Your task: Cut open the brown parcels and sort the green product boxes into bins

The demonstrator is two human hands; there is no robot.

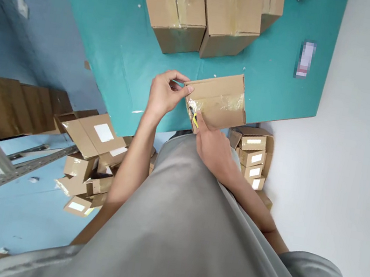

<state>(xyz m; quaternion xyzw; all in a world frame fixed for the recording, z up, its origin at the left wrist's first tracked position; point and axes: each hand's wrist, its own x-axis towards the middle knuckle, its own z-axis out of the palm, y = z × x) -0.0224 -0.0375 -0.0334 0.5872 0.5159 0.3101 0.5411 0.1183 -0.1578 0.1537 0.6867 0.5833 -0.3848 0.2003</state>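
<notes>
Listing from the hands outward, we record the following. Left hand [165, 95], one: thumb and fingers pinched on the left corner of the small carton [214, 108]. Right hand [216, 151], one: closed around a yellow cutter [195, 120], forefinger extended along it; how much blade is out, we cannot tell. Hands: apart, near each other. Small carton, one: at the near edge of the surface [278, 90], with shiny tape [231, 103] along its top. Risks, by our judgement: a slip on that slick tape could carry the cutter into the left thumb, or towards the grey clothing [172, 212] just below; pressing too deep could score any contents. Held at one corner only, the carton could swivel or tip off the edge. Large cartons [233, 9], taped: farther back, apart from the blade. Labelled cartons [248, 159], stacked: lower right, beyond the edge.
</notes>
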